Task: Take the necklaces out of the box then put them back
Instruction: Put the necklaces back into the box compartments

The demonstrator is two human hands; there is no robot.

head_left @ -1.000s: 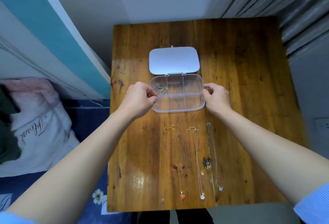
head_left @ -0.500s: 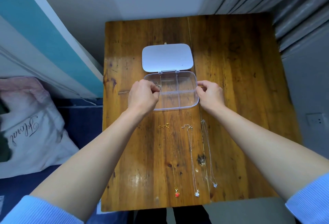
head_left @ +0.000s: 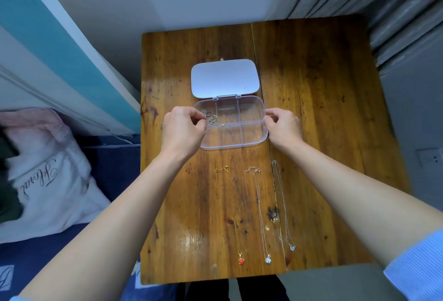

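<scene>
A clear plastic box (head_left: 242, 136) with several compartments lies open on the wooden table (head_left: 323, 114), its white lid (head_left: 224, 78) folded back. A silver necklace (head_left: 211, 118) is bunched in the back left compartment. My left hand (head_left: 183, 130) pinches this necklace at the box's left edge. My right hand (head_left: 281, 127) grips the box's right rim. Three necklaces lie stretched out in front of the box: a gold one with a red pendant (head_left: 241, 260), a silver one (head_left: 268, 258) beside it, and another silver one (head_left: 292, 247) at the right.
A bed with a white and pink pillow (head_left: 45, 176) and blue sheet lies left of the table. Grey curtains (head_left: 383, 8) hang at the back right. A wall socket (head_left: 430, 157) sits at the right.
My left fingertips moved in over the box's left rim and closed on the silver necklace. My right hand stays on the box's right rim. The camera view shifted slightly.
</scene>
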